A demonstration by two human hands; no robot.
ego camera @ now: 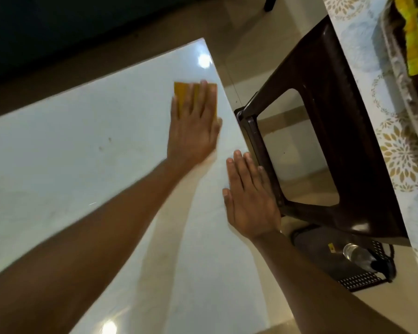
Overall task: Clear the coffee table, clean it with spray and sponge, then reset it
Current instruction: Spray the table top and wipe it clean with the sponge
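Glossy white coffee table (87, 179) on a beige tiled floor (297, 145).

A yellow sponge (182, 92) lies flat on the tabletop near its right edge, under the left hand (193, 131); the right hand (249, 198) rests flat at that same edge. A few small brownish marks (105, 143) dot the surface. On the floor just beside the table stands a dark brown plastic chair (343, 131).

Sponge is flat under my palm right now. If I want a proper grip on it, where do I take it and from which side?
Take the sponge across its two long edges, from above. It lies flat on the coffee table, so only the edges are free; the left hand already presses on top and can likely curl thumb and fingers down either side.
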